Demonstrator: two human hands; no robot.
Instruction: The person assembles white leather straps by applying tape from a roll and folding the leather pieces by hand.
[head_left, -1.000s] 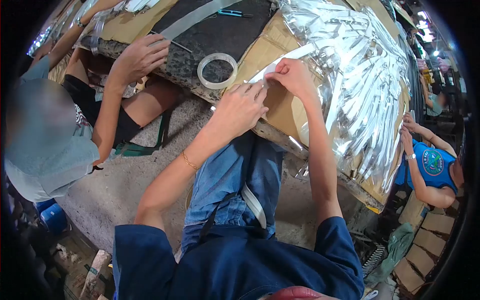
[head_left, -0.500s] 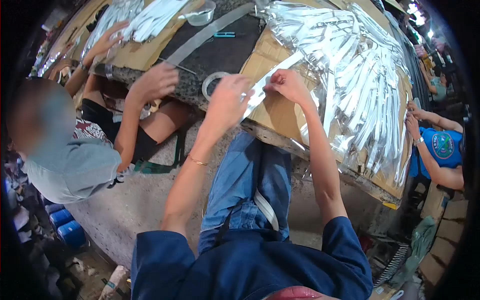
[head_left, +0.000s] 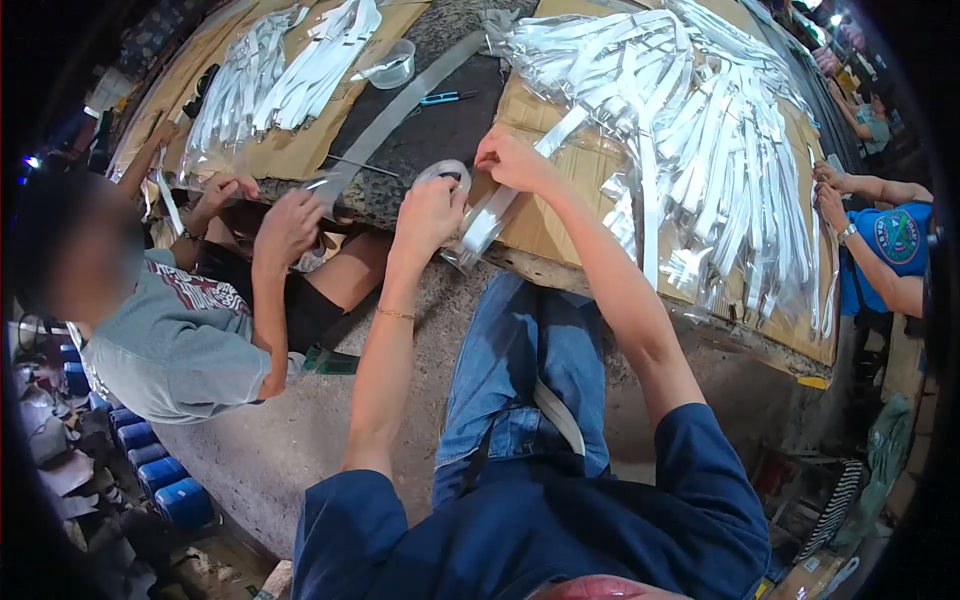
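Nearest, in the lower middle of the frame, jeans [head_left: 495,350] reach up to the rough edge of the bench [head_left: 545,268], bringing both hands within reach of its front corner. The left hand [head_left: 430,212] has its fingers curled at the tape roll [head_left: 436,167], probably to steady it or reach its loose end; whether they grip it, I cannot tell. The right hand [head_left: 515,162] bends over the plastic-wrapped strip [head_left: 487,222], thumb and forefinger drawn nearly together just beside the roll; anything thin between them is too small to make out. The strip slants down past the edge, perhaps so its end is easy to get at. Beneath it, cardboard [head_left: 592,165] likely shields the wrapping from the gritty surface. Farther off, a pile of wrapped strips [head_left: 720,170] fans across the upper right, its ends toward the near edge, which would make picking singly easier. A blue tool [head_left: 440,99] lies beside a translucent band [head_left: 400,115] at upper centre, with a clear cup [head_left: 395,65] beyond. A co-worker [head_left: 190,320] sits at left, another [head_left: 890,245] at far right.
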